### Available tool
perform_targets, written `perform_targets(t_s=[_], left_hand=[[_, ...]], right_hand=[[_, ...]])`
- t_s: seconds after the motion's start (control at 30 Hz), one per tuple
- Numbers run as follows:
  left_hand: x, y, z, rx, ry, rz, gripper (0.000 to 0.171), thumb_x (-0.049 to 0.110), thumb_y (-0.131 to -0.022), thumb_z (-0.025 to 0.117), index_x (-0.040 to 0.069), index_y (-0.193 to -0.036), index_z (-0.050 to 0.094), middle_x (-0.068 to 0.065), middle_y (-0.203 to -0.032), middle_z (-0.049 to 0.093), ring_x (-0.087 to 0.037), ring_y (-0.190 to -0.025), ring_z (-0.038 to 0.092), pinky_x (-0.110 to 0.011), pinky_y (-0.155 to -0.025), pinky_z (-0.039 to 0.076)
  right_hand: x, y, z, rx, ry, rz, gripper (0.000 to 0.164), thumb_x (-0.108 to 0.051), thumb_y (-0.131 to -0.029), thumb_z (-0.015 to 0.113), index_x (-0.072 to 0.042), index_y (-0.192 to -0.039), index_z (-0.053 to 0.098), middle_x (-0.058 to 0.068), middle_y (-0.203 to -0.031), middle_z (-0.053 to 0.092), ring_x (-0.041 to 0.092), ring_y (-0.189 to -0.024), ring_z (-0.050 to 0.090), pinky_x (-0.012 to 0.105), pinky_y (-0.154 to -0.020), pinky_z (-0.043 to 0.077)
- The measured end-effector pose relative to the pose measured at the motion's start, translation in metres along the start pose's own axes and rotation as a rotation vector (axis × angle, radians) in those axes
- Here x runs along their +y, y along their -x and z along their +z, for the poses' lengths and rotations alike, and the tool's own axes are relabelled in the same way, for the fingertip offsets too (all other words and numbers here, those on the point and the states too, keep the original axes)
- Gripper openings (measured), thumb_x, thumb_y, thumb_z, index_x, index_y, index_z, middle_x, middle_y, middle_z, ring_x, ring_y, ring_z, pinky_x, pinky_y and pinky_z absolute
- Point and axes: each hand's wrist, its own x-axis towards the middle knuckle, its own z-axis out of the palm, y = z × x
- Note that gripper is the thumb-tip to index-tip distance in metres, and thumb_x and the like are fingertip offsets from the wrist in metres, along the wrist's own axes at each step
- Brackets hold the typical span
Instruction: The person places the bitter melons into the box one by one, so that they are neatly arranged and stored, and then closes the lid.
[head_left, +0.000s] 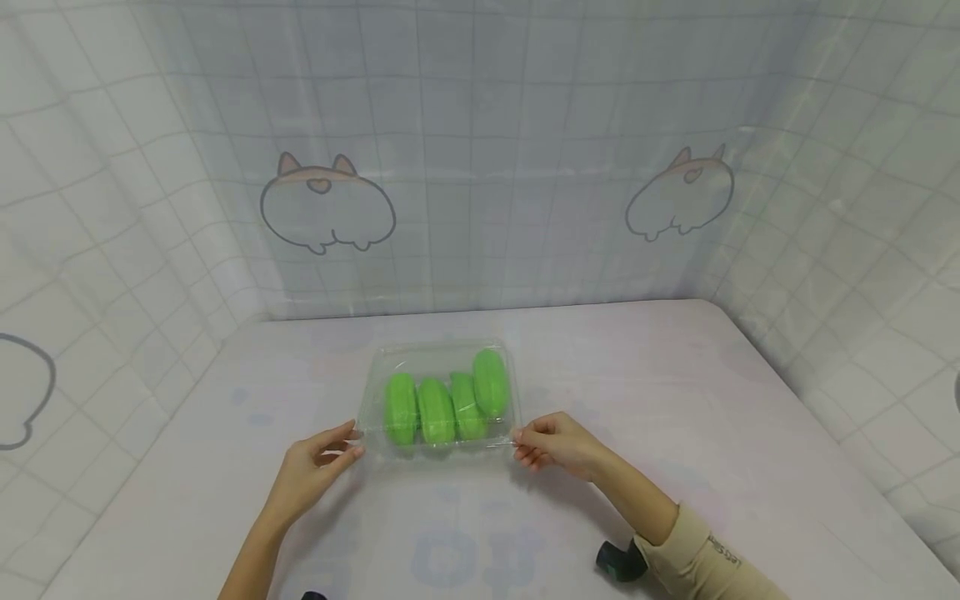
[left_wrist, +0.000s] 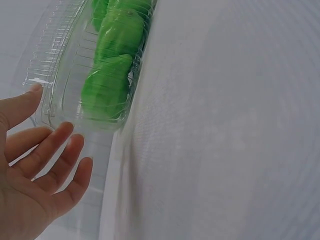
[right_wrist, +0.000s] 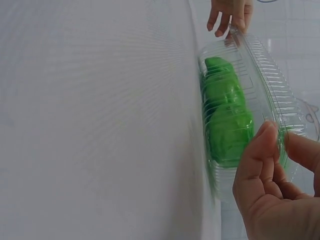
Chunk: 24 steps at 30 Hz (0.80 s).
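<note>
A clear plastic clamshell box (head_left: pixel 438 354) lies on the table with several smooth, bright green oblong pieces (head_left: pixel 437 411) inside, whose kind I cannot tell. At its front left corner is my left hand (head_left: pixel 311 471), thumb and index finger at the rim and the other fingers loosely spread. My right hand (head_left: pixel 562 444) pinches the rim at the front right corner between thumb and index finger. In the right wrist view, that hand (right_wrist: pixel 277 185) holds the ribbed lid edge (right_wrist: pixel 265 85), with the green pieces (right_wrist: pixel 230 132) seen through the plastic.
The pale patterned tabletop (head_left: pixel 465 542) spreads around the box. Beside the right sleeve (head_left: pixel 697 550) sits a dark rounded object (head_left: pixel 621 562). Another dark thing (head_left: pixel 313 596) shows at the bottom edge. Grid-patterned curtains (head_left: pixel 480 167) enclose the table's back and sides.
</note>
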Motion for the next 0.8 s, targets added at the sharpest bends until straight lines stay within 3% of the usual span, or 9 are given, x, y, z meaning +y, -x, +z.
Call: perform_targets(t_s=[0.4,0.7,0.8], left_hand=[[0.001,0.0,0.0,-0.006,-0.004,0.003,0.041,0.01,-0.085,0.068,-0.008,-0.12,0.059,-0.015,-0.102,0.069,0.001,-0.084,0.059,-0.023,-0.074,0.054],[0.003,-0.001,-0.002,-0.011,-0.002,-0.011,0.046,0.012,-0.084,0.07,-0.009,-0.123,0.057,-0.016,-0.104,0.068,-0.002,-0.085,0.059,-0.022,-0.074,0.054],[0.005,-0.003,-0.003,-0.015,-0.01,-0.023,0.049,0.015,-0.085,0.069,-0.006,-0.126,0.054,-0.017,-0.11,0.066,-0.013,-0.092,0.062,-0.025,-0.076,0.054]], right_hand=[[-0.002,0.003,-0.002,0.015,0.045,0.0,0.035,-0.015,-0.091,0.06,0.02,-0.093,0.057,0.003,-0.071,0.063,0.011,-0.064,0.059,0.023,-0.062,0.054],[-0.009,0.004,-0.006,0.057,0.318,-0.087,0.033,-0.022,-0.089,0.062,0.011,-0.09,0.066,0.014,-0.077,0.066,0.017,-0.064,0.061,0.032,-0.062,0.055],[-0.015,0.007,-0.007,0.061,0.38,-0.122,0.03,-0.021,-0.09,0.061,0.008,-0.095,0.067,0.017,-0.081,0.066,0.019,-0.067,0.06,0.036,-0.063,0.055]])
